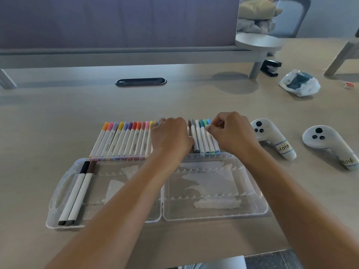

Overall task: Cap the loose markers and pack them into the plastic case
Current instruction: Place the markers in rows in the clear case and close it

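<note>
Two hands over a row of capped markers [124, 139] on the counter [58, 123].
The left hand [171, 136] lies palm-down with curled fingers on the row's middle; I cannot tell whether it holds one. The right hand [231, 131] pinches a blue marker [210, 136] at the row's right end. Nearer, the open clear case [250, 199] holds two dark markers [76, 193] at its left.

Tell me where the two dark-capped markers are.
In the head view, the two dark-capped markers lie side by side at the left end of the clear plastic case, beside its handle.
</note>
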### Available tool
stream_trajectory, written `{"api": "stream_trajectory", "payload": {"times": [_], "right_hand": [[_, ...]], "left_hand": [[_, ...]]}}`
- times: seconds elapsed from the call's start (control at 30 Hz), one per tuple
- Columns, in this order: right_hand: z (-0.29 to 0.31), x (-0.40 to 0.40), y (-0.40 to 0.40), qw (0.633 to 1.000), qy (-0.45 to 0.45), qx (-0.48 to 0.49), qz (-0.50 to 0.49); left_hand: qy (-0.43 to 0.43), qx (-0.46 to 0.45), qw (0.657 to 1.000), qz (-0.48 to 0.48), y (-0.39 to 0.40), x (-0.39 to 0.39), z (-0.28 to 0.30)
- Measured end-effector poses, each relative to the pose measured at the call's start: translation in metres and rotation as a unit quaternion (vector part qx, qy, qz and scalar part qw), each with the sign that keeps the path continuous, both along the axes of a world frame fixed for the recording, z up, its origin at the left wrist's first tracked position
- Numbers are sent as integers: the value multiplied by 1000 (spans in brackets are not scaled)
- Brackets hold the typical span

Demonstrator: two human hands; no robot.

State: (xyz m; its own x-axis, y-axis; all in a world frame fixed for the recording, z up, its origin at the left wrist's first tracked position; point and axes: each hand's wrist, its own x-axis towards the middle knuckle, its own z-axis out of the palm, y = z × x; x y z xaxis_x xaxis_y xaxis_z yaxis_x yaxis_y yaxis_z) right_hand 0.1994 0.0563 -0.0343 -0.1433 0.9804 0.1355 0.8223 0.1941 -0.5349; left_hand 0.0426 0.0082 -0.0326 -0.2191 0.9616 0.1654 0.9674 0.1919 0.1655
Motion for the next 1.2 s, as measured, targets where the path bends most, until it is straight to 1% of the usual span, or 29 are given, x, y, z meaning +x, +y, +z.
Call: {"api": "stream_trajectory", "payload": {"times": [0.1, 0.27, 0.33, 0.43, 0.63, 0.7, 0.8, 0.93, 1.03, 1.13, 1.2], "right_hand": [[-4, 3, 0, 1000, 7, 0, 4], [-8, 4, -1, 1000, 15, -3, 2], [-8, 4, -1, 1000, 17, -5, 7], [-6, 3, -3, 1000, 15, -8, 15], [1, -9, -7, 1000, -5, -15, 21], [4, -18, -9, 999, -27, -18, 29], [8, -33, -15, 996, -83, -24, 37], [3, -55, -19, 986, -169, 3, -6], [3, -69, -20, 979, -202, 9, -34], [5, -76, -24, 980, -193, 8, -48], [8, -76, -30, 986, -154, 6, -59]], "left_hand": [[5, 0, 1000, 14, 4, 3, -3], [-16, 4, 999, 37, 8, 6, -5], [-50, 8, 997, 54, 9, 3, -3], [-115, 40, 990, 68, 5, -7, 0], [-241, 100, 962, 83, -24, -29, 18], [-276, 117, 950, 85, -34, -36, 20], [-310, 138, 936, 94, -51, -47, 17], [-341, 144, 924, 99, -73, -60, 15], [-340, 142, 924, 101, -88, -69, 15], [-347, 144, 921, 102, -98, -78, 14], [-347, 148, 920, 105, -103, -83, 13]]}}
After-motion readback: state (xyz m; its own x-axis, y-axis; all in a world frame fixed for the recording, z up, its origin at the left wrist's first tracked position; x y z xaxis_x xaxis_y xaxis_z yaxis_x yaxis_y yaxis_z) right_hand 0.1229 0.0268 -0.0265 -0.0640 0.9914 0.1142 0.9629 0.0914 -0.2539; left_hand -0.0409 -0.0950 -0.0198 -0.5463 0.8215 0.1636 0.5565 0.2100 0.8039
